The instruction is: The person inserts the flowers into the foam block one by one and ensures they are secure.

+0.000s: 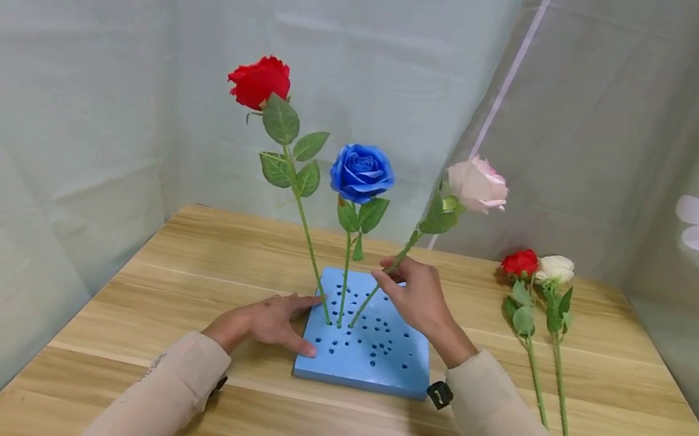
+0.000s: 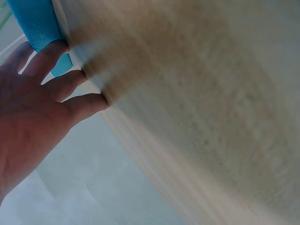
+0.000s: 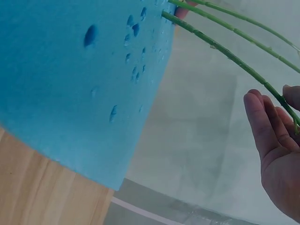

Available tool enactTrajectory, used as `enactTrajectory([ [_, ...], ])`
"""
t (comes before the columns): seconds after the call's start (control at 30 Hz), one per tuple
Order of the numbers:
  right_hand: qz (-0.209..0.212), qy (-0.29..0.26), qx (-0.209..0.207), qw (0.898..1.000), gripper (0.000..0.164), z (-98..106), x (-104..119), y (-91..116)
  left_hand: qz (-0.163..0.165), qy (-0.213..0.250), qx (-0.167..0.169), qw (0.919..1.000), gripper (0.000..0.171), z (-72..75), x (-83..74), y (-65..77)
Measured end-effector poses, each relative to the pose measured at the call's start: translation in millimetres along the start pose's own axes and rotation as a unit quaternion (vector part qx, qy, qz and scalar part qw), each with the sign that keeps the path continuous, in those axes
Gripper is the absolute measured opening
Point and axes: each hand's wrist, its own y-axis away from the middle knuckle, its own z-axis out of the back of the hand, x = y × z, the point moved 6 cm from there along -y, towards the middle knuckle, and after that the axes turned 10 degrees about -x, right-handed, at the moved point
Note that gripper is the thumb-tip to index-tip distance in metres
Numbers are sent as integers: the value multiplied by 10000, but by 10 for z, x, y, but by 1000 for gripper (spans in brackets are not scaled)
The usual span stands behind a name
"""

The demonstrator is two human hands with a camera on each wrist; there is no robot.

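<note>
A light blue foam block (image 1: pixel 396 359) full of holes lies on the table, with three artificial roses upright in it. The red rose (image 1: pixel 260 82) leans left, the blue rose (image 1: pixel 362 174) stands in the middle, and the pale pink rose (image 1: pixel 478 184) tilts right. My right hand (image 1: pixel 419 298) pinches the pink rose's green stem (image 3: pixel 220 47) between thumb and fingers; its lower end meets the block. At the block's left edge rests my left hand (image 1: pixel 272 318), thumb and fingers spread. In the left wrist view its fingers (image 2: pixel 47 56) are extended against the block's side and the tabletop.
On the right side of the wooden table (image 1: pixel 213 257) lie another red rose (image 1: pixel 520 262) and a white rose (image 1: pixel 556 269), stems toward me. Grey-green fabric (image 1: pixel 350 43) hangs behind and at both sides, printed with white flowers at right.
</note>
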Motion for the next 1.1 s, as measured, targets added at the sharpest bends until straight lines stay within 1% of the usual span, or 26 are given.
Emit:
enactTrajectory([
  [0.1,-137,-7,-17,9999,20,12,-38,5,15,-22,-23,10000,102,-1,4,-10],
  [0.2,-187,-92,27,9998,21,17,-44,12,51,-7,-26,10000,102,6,3,-3],
  [0.3,-245,-285,206,9991,20,-7,-53,26,81,18,-14,10000,102,13,3,0],
  [0.43,-277,-562,499,9968,26,-62,-46,45,89,13,-2,10000,102,17,4,-1],
  [0.53,-121,-557,530,9970,21,-73,-12,56,64,-10,14,10000,102,12,2,0],
  [0.7,330,-237,471,9981,9,-53,86,65,15,-40,22,10000,102,7,-4,0],
  [0.87,495,-102,546,9972,6,-60,183,72,-17,-48,24,10000,101,9,-11,-1],
  [1.1,798,-265,708,9939,4,-107,271,105,-56,-95,26,9999,101,6,-17,-7],
])
